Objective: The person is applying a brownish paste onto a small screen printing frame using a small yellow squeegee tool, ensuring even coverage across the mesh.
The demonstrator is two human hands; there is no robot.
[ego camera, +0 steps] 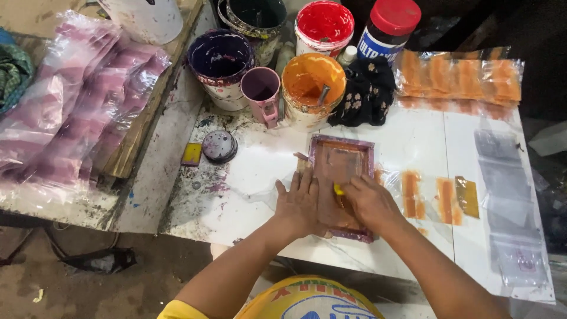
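Observation:
A small wooden-framed printing screen (341, 159) stained orange and purple lies flat on the white table (413, 136). My left hand (298, 204) presses flat on the frame's left edge, fingers spread. My right hand (369, 201) is closed on a small yellow squeegee (338, 189) inside the frame, near its lower half. A clear plastic bag (387, 177) sticks out from under the frame at the right.
Paint tubs stand at the back: orange (312, 88), red (323, 26), purple (220, 65), plus a pink mug (263, 91). Printed orange bags (460, 77) lie back right, purple-striped bags (77, 100) left. Clear bags (508, 195) lie at the right. A black cloth (369, 91) sits behind the screen.

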